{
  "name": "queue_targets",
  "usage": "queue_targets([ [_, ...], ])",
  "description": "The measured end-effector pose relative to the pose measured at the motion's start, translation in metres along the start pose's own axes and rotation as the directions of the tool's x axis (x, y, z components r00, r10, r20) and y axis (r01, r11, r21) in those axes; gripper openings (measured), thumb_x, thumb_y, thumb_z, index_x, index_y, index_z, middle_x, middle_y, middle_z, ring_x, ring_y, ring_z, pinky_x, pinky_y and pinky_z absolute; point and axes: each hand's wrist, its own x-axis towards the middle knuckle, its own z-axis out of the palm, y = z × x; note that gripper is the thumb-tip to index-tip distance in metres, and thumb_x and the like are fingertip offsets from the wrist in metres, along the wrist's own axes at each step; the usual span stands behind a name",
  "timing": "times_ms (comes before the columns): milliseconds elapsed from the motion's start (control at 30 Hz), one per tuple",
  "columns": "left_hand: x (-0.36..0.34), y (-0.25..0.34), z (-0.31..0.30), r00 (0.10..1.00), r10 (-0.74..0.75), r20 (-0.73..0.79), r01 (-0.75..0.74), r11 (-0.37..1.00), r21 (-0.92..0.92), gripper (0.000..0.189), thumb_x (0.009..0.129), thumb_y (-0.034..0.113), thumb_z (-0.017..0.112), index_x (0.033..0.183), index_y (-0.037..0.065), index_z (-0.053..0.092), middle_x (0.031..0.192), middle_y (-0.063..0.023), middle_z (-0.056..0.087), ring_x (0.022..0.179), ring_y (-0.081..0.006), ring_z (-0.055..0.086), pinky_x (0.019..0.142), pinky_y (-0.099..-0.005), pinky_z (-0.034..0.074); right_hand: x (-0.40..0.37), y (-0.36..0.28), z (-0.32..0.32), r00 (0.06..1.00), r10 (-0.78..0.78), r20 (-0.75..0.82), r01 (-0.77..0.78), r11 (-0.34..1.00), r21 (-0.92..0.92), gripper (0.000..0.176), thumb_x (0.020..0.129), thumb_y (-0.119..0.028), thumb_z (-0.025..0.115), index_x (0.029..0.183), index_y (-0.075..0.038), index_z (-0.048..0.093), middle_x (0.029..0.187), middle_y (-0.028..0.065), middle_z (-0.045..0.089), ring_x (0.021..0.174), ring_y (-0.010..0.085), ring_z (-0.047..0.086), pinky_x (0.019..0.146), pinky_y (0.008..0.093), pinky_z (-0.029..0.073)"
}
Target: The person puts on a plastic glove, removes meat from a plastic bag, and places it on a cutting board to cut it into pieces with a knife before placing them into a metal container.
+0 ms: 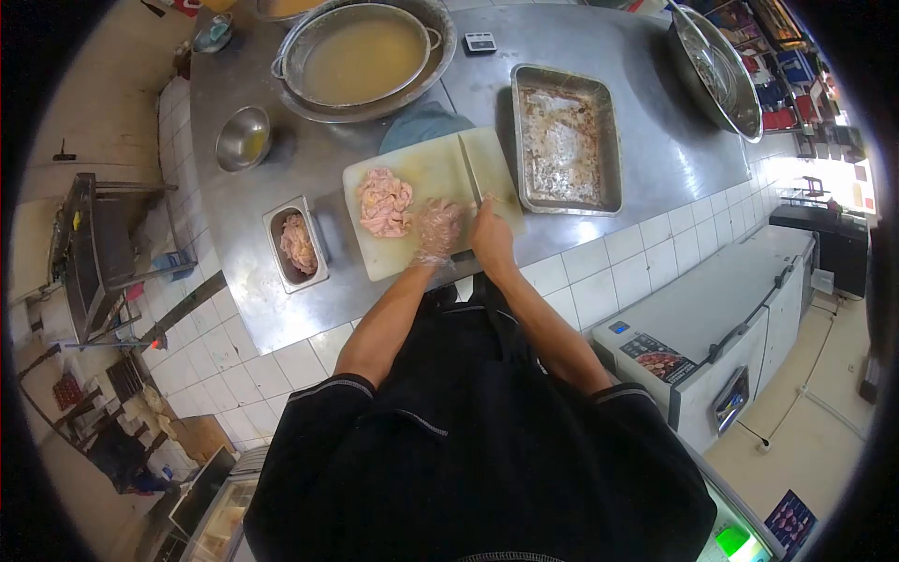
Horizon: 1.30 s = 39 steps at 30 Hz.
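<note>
A knife is gripped by its handle in my right hand, its blade pointing away over the right part of the white cutting board. My left hand, in a clear plastic glove, rests on the board just left of the knife. Its fingers look bunched and pressed down, and whatever lies under them is hidden. Beside it, on the board's left part, sits a pile of raw, pale pink meat, apparently chicken. More of this meat lies in a small steel container left of the board.
A stained metal tray stands right of the board. Behind are a large pot of cloudy liquid, a blue cloth, a small steel bowl and a small scale. A big bowl with a whisk sits far right.
</note>
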Motion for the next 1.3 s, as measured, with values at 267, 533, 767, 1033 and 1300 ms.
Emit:
queue_targets([
  [267, -0.005, -0.005, 0.015, 0.999, -0.027, 0.042, 0.027, 1.000, 0.004, 0.019, 0.076, 0.010, 0.070, 0.093, 0.015, 0.075, 0.089, -0.0072, 0.069, 0.081, -0.0315, 0.065, 0.071, -0.0461, 0.051, -0.005, -0.011, 0.010, 0.986, 0.137, 0.091, -0.130, 0.988, -0.079, 0.060, 0.092, -0.006, 0.050, 0.146, 0.011, 0.029, 0.080, 0.0284, 0.068, 0.074, 0.0458, 0.068, 0.066, 0.0539, 0.054],
  [533, -0.001, -0.002, 0.017, 0.996, -0.080, -0.027, 0.082, 0.994, 0.066, 0.014, 0.082, 0.013, 0.068, 0.095, 0.014, 0.075, 0.090, -0.0085, 0.070, 0.083, -0.0317, 0.065, 0.073, -0.0454, 0.051, -0.081, 0.005, -0.004, 0.959, 0.210, 0.189, -0.207, 0.978, -0.036, 0.017, 0.096, -0.010, 0.049, 0.109, 0.001, 0.046, 0.080, 0.0295, 0.066, 0.076, 0.0509, 0.065, 0.069, 0.0611, 0.050],
  [767, 0.002, 0.004, 0.004, 0.995, -0.095, 0.023, 0.094, 0.995, 0.025, 0.019, 0.083, 0.012, 0.067, 0.101, 0.014, 0.074, 0.098, -0.0080, 0.072, 0.089, -0.0297, 0.065, 0.079, -0.0457, 0.051, -0.081, 0.019, -0.005, 0.974, 0.169, 0.150, -0.166, 0.986, -0.034, 0.015, 0.097, -0.013, 0.049, 0.102, 0.002, 0.048, 0.075, 0.0290, 0.066, 0.073, 0.0510, 0.064, 0.064, 0.0617, 0.049],
  [1033, -0.044, 0.022, -0.041, 0.971, 0.132, 0.199, -0.136, 0.991, 0.010, 0.028, 0.081, 0.010, 0.066, 0.109, 0.009, 0.069, 0.106, -0.0133, 0.068, 0.098, -0.0317, 0.061, 0.087, -0.0479, 0.047, -0.026, 0.015, 0.007, 0.996, 0.089, 0.008, -0.089, 0.996, 0.028, 0.017, 0.099, -0.015, 0.048, 0.104, 0.002, 0.050, 0.072, 0.0307, 0.064, 0.070, 0.0509, 0.064, 0.063, 0.0600, 0.050],
  [1300, -0.005, 0.006, -0.032, 0.989, -0.143, 0.045, 0.140, 0.988, 0.062, 0.028, 0.087, 0.030, 0.067, 0.100, 0.006, 0.068, 0.091, -0.0171, 0.067, 0.086, -0.0385, 0.063, 0.079, -0.0503, 0.048, -0.028, 0.015, -0.012, 0.989, 0.143, -0.027, -0.137, 0.980, 0.146, 0.020, 0.099, -0.017, 0.049, 0.100, 0.003, 0.053, 0.075, 0.0325, 0.064, 0.076, 0.0519, 0.064, 0.067, 0.0597, 0.049],
])
